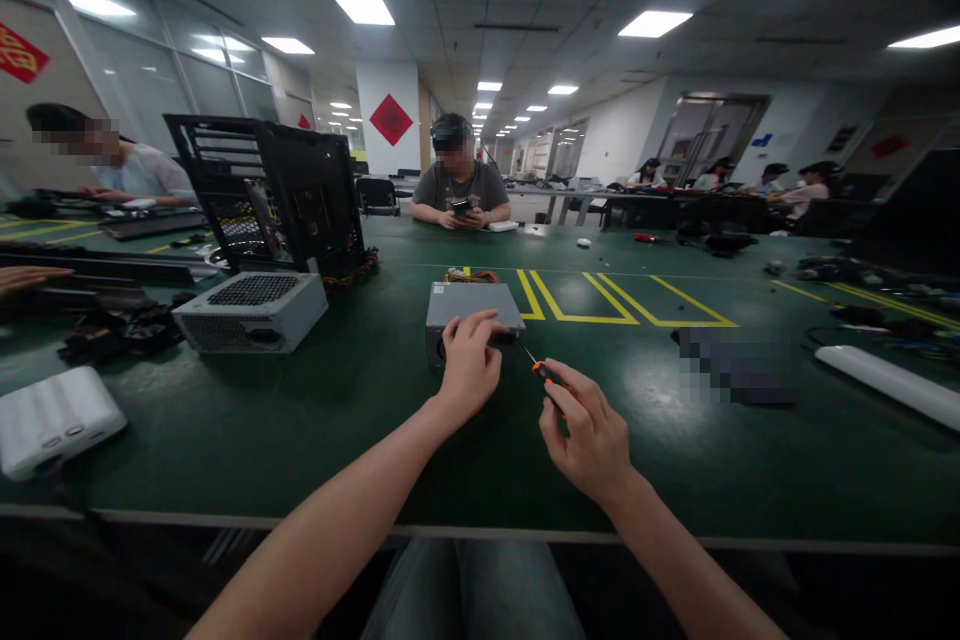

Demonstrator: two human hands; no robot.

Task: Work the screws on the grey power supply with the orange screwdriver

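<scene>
A grey computer power supply unit [474,297] sits on the green table in front of me, with a bundle of coloured cables [472,276] behind it. My left hand [472,350] rests over its top and near face, fingers stretched out and apart, hiding part of the casing. Just to the right, my right hand [589,425] grips a screwdriver [550,373] with an orange and black handle. Its thin shaft points up and left toward the unit's right side. Whether the tip touches the casing, I cannot tell.
A second power supply unit [251,310] stands left, before an open black computer case [277,195]. A white power bank-like box [60,420] lies near left, a white bar [892,380] at right. Yellow tape [585,318] marks the table [360,460]. A person [459,182] sits opposite holding a phone.
</scene>
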